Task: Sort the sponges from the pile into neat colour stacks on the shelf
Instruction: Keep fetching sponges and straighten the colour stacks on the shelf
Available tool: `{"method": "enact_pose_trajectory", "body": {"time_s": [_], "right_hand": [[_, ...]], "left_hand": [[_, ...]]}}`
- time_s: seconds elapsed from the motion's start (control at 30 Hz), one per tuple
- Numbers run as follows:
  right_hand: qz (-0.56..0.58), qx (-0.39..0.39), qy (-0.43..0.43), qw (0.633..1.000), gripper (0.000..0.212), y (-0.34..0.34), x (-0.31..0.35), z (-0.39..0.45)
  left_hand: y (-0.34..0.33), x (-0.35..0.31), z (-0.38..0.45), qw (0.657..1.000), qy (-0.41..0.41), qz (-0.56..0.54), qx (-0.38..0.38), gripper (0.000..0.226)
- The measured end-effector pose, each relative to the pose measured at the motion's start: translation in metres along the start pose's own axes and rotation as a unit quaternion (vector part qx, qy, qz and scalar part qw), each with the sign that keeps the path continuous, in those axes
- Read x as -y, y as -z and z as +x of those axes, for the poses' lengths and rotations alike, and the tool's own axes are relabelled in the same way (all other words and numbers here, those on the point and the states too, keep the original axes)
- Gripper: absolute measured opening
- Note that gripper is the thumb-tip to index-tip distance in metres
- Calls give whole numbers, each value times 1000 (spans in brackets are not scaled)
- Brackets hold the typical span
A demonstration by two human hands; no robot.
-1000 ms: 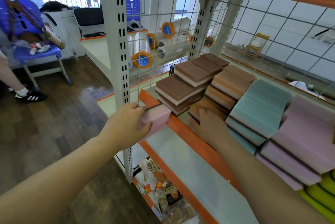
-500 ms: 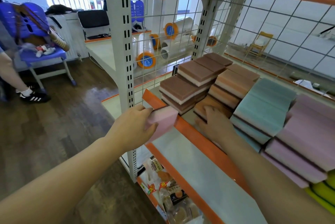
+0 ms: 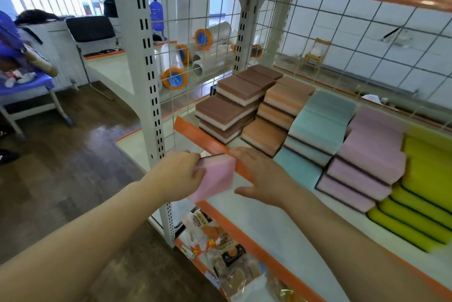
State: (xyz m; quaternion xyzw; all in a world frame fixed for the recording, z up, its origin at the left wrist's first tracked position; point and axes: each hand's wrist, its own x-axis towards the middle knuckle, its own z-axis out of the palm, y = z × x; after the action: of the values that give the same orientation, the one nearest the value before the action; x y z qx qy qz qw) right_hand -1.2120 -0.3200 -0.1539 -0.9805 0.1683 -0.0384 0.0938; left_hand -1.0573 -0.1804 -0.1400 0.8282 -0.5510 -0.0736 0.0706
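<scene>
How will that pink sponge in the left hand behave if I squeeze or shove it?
The pink sponge is probably soft and light: the left hand holds it by one end, unsupported. Its blocky flat faces should not roll. The dark scouring edge may grip rather than slide.

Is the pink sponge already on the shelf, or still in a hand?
Still in a hand. The left hand grips the pink sponge in front of the shelf's orange edge, apart from the pink stack.
</scene>
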Motion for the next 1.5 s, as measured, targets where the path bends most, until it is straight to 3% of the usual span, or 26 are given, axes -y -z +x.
{"method": "enact_pose_trajectory", "body": {"time_s": [0.33, 0.57, 0.8, 0.97, 1.2, 1.4, 1.5], "right_hand": [[-18, -3, -36, 999, 95, -12, 8, -45], [2, -25, -74, 997, 91, -14, -6, -76], [7, -51, -87, 995, 79, -8, -24, -123], [-8, -81, -111, 990, 74, 6, -36, -154], [-26, -86, -195, 977, 72, 20, -53, -193], [-15, -77, -269, 960, 85, 32, -65, -210], [4, -87, -308, 947, 80, 33, -68, -213]], "left_hand": [[-6, -30, -2, 998, -56, 2, 25, 28], [-8, -63, -4, 991, -96, -79, 47, 23], [-8, -100, -9, 971, -188, -133, 60, 52], [-11, -115, -11, 979, -164, -105, 57, 48], [-9, -129, -7, 986, -161, -29, 41, 62], [-11, -133, 1, 984, -173, 17, 24, 59], [-18, -133, 9, 980, -187, 65, 37, 75]]}}
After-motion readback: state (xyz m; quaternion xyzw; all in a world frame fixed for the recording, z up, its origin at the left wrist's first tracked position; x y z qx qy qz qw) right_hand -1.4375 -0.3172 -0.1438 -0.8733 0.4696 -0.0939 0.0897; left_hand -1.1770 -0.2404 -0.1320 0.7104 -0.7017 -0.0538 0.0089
